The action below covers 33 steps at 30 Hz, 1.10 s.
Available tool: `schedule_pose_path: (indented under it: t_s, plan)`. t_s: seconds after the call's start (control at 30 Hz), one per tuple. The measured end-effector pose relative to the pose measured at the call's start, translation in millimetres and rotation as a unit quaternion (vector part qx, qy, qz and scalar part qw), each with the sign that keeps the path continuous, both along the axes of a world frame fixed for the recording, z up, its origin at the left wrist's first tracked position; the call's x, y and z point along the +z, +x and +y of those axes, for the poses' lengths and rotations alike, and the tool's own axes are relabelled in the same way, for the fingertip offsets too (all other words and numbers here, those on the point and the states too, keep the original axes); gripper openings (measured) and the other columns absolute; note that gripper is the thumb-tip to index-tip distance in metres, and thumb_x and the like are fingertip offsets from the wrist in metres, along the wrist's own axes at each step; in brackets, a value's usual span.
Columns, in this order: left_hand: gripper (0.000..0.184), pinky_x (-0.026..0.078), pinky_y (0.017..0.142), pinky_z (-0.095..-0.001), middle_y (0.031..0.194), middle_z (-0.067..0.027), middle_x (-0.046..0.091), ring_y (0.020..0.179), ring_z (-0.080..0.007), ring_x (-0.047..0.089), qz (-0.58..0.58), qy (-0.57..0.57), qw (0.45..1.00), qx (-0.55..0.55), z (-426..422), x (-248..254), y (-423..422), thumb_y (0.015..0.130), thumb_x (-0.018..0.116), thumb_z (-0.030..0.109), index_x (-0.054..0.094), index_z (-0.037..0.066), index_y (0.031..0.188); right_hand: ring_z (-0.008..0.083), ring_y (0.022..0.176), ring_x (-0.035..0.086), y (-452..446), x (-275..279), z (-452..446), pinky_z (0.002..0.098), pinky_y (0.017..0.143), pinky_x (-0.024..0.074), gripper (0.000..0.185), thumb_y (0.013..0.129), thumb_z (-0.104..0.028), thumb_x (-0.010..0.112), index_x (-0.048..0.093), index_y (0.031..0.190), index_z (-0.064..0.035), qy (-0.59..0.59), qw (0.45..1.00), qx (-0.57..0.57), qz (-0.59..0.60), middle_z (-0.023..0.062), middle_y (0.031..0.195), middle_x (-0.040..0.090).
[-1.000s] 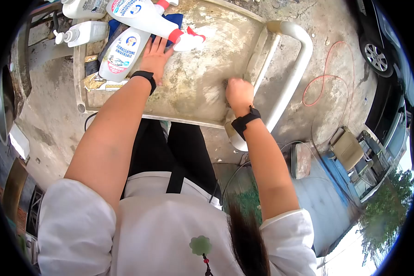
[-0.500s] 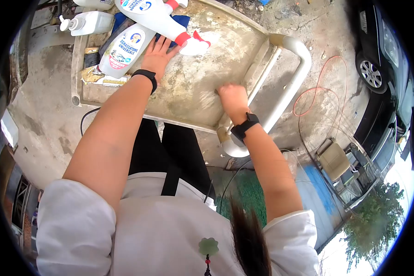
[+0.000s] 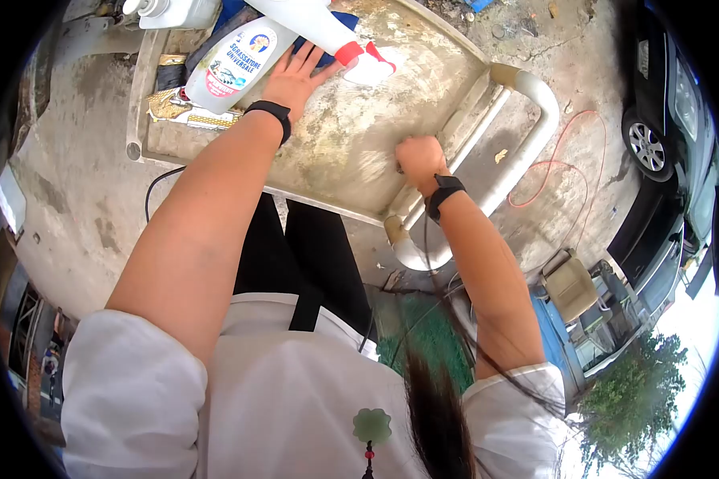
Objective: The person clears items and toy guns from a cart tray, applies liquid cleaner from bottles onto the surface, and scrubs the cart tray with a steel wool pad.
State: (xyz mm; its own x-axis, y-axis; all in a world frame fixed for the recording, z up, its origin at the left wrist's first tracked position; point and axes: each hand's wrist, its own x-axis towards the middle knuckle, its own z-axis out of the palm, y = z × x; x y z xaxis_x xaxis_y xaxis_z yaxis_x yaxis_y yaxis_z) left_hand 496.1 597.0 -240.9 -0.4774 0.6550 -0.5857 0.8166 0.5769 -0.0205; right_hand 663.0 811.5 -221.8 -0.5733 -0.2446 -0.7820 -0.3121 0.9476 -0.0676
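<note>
My left hand [image 3: 294, 82] lies with fingers spread on the dirty cart top [image 3: 351, 136], touching the side of a white spray bottle [image 3: 240, 64] lying down. A second white bottle with a red-and-white trigger head [image 3: 315, 24] lies just beyond my fingertips, over a dark blue cloth [image 3: 345, 21]. Near the right end of the cart top, my right hand [image 3: 420, 160] is closed in a fist against the surface, beside the white tube handle [image 3: 527, 152]. Whatever the fist may hold is hidden beneath it.
At the cart's left end are a pump bottle [image 3: 176, 11], a dark roll [image 3: 169, 73] and a patterned packet [image 3: 185, 112]. A red hose [image 3: 587, 172] lies on the concrete at the right, near a parked car [image 3: 663, 136] and a tan chair [image 3: 570, 289].
The whole view has shifted. My right fist has moved a little over the cart top, first toward the left and then back right. My left hand stays beside the bottle.
</note>
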Motion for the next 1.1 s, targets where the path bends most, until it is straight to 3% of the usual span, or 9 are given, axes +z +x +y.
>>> schedule_pose_path:
  t_s: [0.13, 0.23, 0.4, 0.5, 0.63, 0.67, 0.77, 0.9, 1.1]
  plan:
    - [0.147, 0.007, 0.123, -0.0472, 0.159, -0.0145, 0.019, 0.150, -0.0336, 0.009, 0.003, 0.048, 0.999, -0.014, -5.5, -5.6, 0.0, 0.040, 0.098, 0.030, 0.010, 0.023, 0.159, 0.0241, 0.086, 0.071, -34.5, 21.7, 26.8, 0.0349, 0.070, 0.0568, 0.012, 0.081, -0.008, 0.063, 0.075, 0.082, -0.0129, 0.038, 0.996, -0.044, 0.060, 0.0059, 0.087, 0.073]
    - [0.100, 0.010, 0.122, -0.0463, 0.163, -0.0072, 0.016, 0.151, -0.0259, 0.012, 0.001, -0.066, 0.998, -0.021, 9.1, 17.7, -3.1, 0.077, 0.061, 0.000, 0.015, 0.037, 0.157, 0.0241, 0.085, 0.071, -30.4, 26.1, 20.7, 0.0354, 0.070, 0.0568, 0.011, 0.079, -0.009, 0.064, 0.074, 0.081, -0.0133, -0.013, 0.991, -0.077, 0.110, 0.0064, 0.084, 0.072]
    - [0.100, 0.011, 0.122, -0.0466, 0.163, -0.0064, 0.015, 0.152, -0.0263, 0.008, -0.009, -0.032, 0.999, -0.009, 7.2, 16.2, -6.2, 0.077, 0.066, 0.007, 0.015, 0.037, 0.157, 0.0250, 0.090, 0.070, 28.8, 11.9, -64.7, 0.0349, 0.074, 0.0563, 0.012, 0.079, -0.008, 0.063, 0.074, 0.081, -0.0110, -0.077, 0.993, 0.028, -0.083, 0.0059, 0.085, 0.072]
    - [0.107, 0.011, 0.122, -0.0465, 0.163, -0.0072, 0.013, 0.152, -0.0265, 0.008, -0.058, -0.050, 0.997, 0.004, 7.4, 18.4, -8.5, 0.070, 0.074, 0.011, 0.016, 0.036, 0.157, 0.0252, 0.087, 0.070, 17.7, -2.2, -22.4, 0.0357, 0.072, 0.0563, 0.012, 0.080, -0.009, 0.063, 0.075, 0.081, -0.0113, -0.056, 0.998, 0.016, 0.011, 0.0065, 0.085, 0.072]
    - [0.115, 0.009, 0.122, -0.0460, 0.163, -0.0078, 0.013, 0.152, -0.0272, 0.007, -0.064, -0.038, 0.997, 0.003, 5.1, 17.6, -8.3, 0.062, 0.082, 0.020, 0.018, 0.033, 0.157, 0.0284, 0.083, 0.069, -41.7, 18.3, 48.9, 0.0405, 0.069, 0.0552, 0.011, 0.080, -0.009, 0.060, 0.071, 0.082, -0.0087, 0.045, 0.968, -0.207, 0.137, 0.0119, 0.080, 0.070]
    - [0.116, 0.009, 0.122, -0.0464, 0.163, -0.0077, 0.013, 0.152, -0.0271, 0.007, -0.069, -0.057, 0.996, -0.002, 7.6, 16.6, -9.4, 0.061, 0.082, 0.020, 0.018, 0.033, 0.157, 0.0299, 0.081, 0.068, -41.7, 21.8, 48.2, 0.0414, 0.069, 0.0550, 0.011, 0.081, -0.009, 0.058, 0.069, 0.083, -0.0073, 0.010, 0.963, -0.229, 0.140, 0.0134, 0.077, 0.068]
    - [0.103, 0.008, 0.122, -0.0487, 0.162, -0.0067, 0.016, 0.152, -0.0266, 0.007, -0.065, -0.057, 0.996, -0.003, 8.3, 15.0, -9.6, 0.068, 0.076, 0.017, 0.024, 0.033, 0.156, 0.0284, 0.083, 0.069, -1.7, 24.3, 5.1, 0.0390, 0.070, 0.0557, 0.009, 0.080, -0.010, 0.062, 0.069, 0.086, -0.0095, -0.066, 0.990, -0.111, 0.064, 0.0096, 0.081, 0.070]
    - [0.092, 0.008, 0.122, -0.0474, 0.161, -0.0060, 0.019, 0.152, -0.0261, 0.008, -0.050, -0.026, 0.998, 0.008, 3.9, 3.2, -5.1, 0.075, 0.068, 0.011, 0.028, 0.034, 0.154, 0.0272, 0.084, 0.069, 29.8, 10.5, -30.0, 0.0366, 0.071, 0.0562, 0.010, 0.081, -0.009, 0.062, 0.071, 0.076, -0.0114, -0.091, 0.995, -0.004, -0.041, 0.0087, 0.082, 0.071]
    - [0.091, 0.008, 0.122, -0.0472, 0.160, -0.0058, 0.021, 0.151, -0.0270, 0.010, -0.050, -0.031, 0.998, 0.002, 3.4, 7.9, -6.7, 0.073, 0.069, 0.009, 0.032, 0.033, 0.153, 0.0308, 0.074, 0.069, -32.2, 8.5, 38.3, 0.0400, 0.065, 0.0557, 0.008, 0.077, -0.011, 0.065, 0.071, 0.075, -0.0074, 0.009, 0.966, -0.201, 0.161, 0.0124, 0.075, 0.069]
